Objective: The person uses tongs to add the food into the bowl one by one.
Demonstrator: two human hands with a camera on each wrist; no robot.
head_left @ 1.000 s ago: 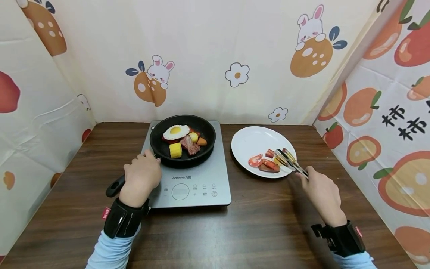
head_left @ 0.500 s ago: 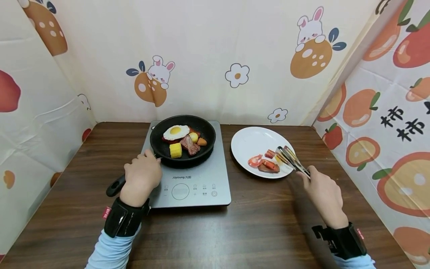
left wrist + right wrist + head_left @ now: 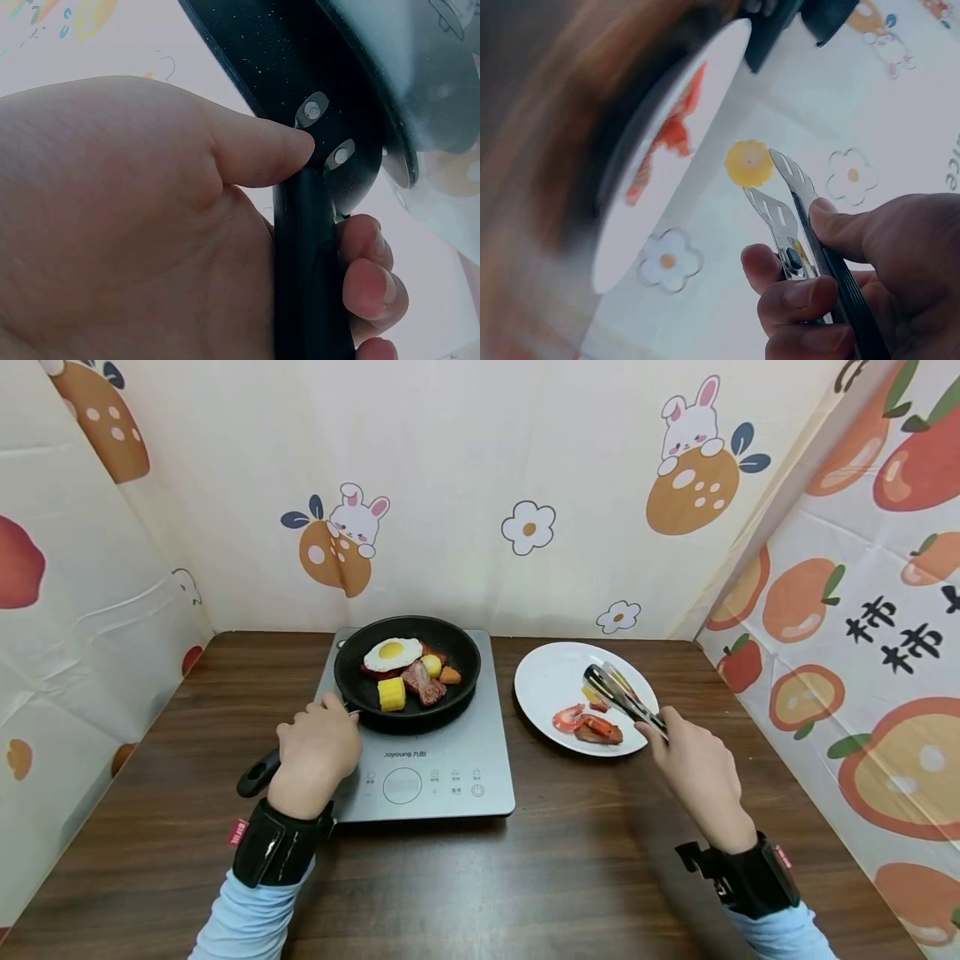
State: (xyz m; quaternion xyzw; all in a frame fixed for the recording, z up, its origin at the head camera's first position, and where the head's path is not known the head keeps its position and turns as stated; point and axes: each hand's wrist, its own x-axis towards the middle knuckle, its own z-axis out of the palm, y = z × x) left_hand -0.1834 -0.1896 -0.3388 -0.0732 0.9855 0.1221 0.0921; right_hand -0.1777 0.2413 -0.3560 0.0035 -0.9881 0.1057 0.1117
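- The left hand (image 3: 315,752) covers most of the pan handle (image 3: 257,774) in the head view; only the handle's near end shows past the wrist, over the table (image 3: 480,877)
- In the left wrist view the fingers (image 3: 367,274) and thumb curl round the black handle just below its two rivets; the pan's inside is out of view there
- The right wrist view is blurred along its left side, and the food on the plate reads only as red-orange smears, plus one round yellow piece (image 3: 748,163) at the tong tips
- The right hand (image 3: 693,768) grips the metal tongs (image 3: 618,696) near their hinge, fingers wrapped round both arms; the tips are slightly apart, and it is hard to tell whether they touch the yellow piece
- The frying pan (image 3: 407,670) sits on the induction cooker (image 3: 450,768) and holds a fried egg (image 3: 393,653), a corn chunk (image 3: 392,694), a strip of meat (image 3: 422,683) and small yellow and orange pieces
- The white plate (image 3: 555,677) stands right of the cooker, apart from it; a shrimp (image 3: 570,718) and other reddish pieces lie on its near half, under the tongs
- Both black wrist straps are partly cut off by sleeves
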